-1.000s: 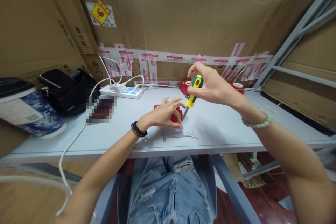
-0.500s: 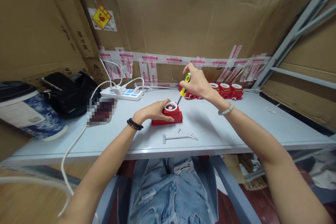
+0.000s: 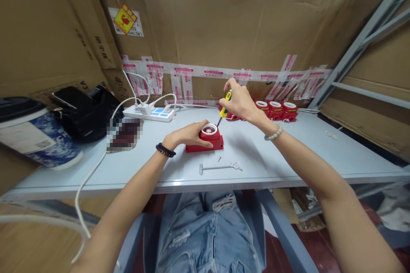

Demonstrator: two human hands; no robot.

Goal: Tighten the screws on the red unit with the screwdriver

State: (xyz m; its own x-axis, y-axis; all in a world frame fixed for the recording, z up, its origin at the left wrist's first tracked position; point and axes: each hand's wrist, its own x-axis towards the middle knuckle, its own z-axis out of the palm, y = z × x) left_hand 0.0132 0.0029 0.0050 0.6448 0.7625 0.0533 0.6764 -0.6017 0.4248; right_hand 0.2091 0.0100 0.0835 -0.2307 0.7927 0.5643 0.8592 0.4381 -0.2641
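Note:
A red box-shaped device (image 3: 213,140) with a white ring on top rests on the table. My left hand (image 3: 189,135) grips it from the left, thumb along its near side. In my right hand (image 3: 238,99) is a yellow and green screwdriver (image 3: 223,111), held by the handle and tilted, its shaft pointing down to the far right corner of the device. What the tip touches is hidden. In front of the device lie a small screw (image 3: 219,159) and a thin metal rod with a crosspiece (image 3: 215,167), a white cord at its right end.
Several similar red devices (image 3: 275,111) stand in a row at the back right. A white power strip (image 3: 150,113) with plugged-in cables lies at the back left. Further left are a black bag (image 3: 92,115) and a large patterned cup (image 3: 51,145). Cardboard (image 3: 224,21) walls the back.
Almost nothing differs. The view has shifted very slightly; both hands keep their hold on the device and the screwdriver.

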